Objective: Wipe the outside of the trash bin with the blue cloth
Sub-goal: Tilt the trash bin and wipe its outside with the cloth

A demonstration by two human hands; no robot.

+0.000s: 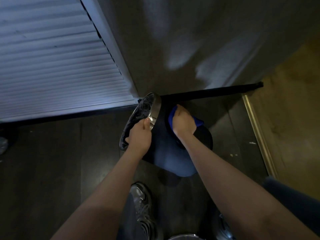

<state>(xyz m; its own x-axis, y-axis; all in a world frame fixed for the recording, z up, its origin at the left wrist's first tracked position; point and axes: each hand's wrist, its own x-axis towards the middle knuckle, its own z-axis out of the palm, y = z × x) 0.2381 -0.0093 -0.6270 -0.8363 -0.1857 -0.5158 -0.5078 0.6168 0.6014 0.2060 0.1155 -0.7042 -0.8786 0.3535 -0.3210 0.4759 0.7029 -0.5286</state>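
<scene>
The dark trash bin [170, 158] is tipped over to the left on the dark floor, its shiny metal rim [154, 108] and black liner facing the louvred door. My left hand [138, 135] grips the rim at its near side, thumb on the metal band. My right hand [182, 122] holds the blue cloth [171, 115] bunched under its palm and presses it on the far upper side of the bin's outer wall. Part of the cloth pokes out on both sides of the hand.
A white louvred door [57, 58] stands to the left, a grey wall [190, 40] with a black baseboard [207, 93] behind the bin. A metal threshold strip [256, 132] and yellowish floor lie right. My sneakers [142, 205] are below the bin.
</scene>
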